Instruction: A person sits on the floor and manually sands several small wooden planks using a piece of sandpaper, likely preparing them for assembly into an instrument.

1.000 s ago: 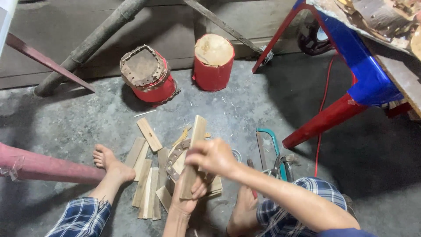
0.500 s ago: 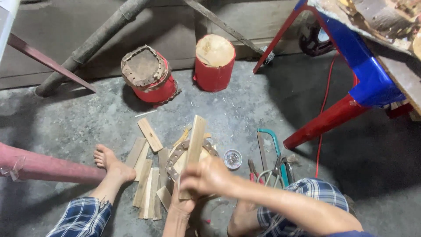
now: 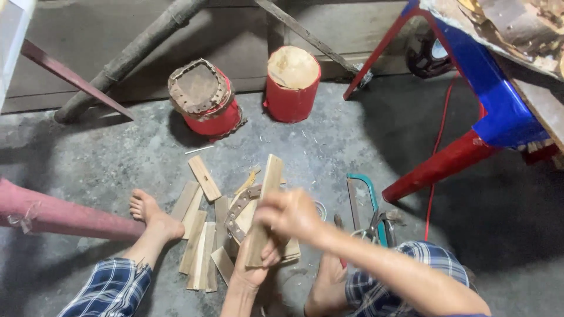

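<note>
My left hand (image 3: 251, 271) grips the lower end of a long pale wooden slat (image 3: 270, 179) and holds it tilted up off the floor. My right hand (image 3: 291, 214) is blurred, with curled fingers, pressed against the middle of the same slat; I see nothing in it. Under the slat lies a curved brown strap with rivets (image 3: 236, 210) on a pile of short wooden pieces (image 3: 197, 246). My bare left foot (image 3: 151, 216) rests beside the pile.
Two red cylinders (image 3: 208, 111) (image 3: 292, 88) stand at the back on the concrete floor. A teal hacksaw (image 3: 363, 196) and hand tools (image 3: 382, 226) lie to the right, by a red and blue table leg (image 3: 446, 164). A pink pole (image 3: 59, 214) crosses the left.
My right hand slid down the slat toward me, then back up to its middle. The left hand and the slat have stayed almost in place.
</note>
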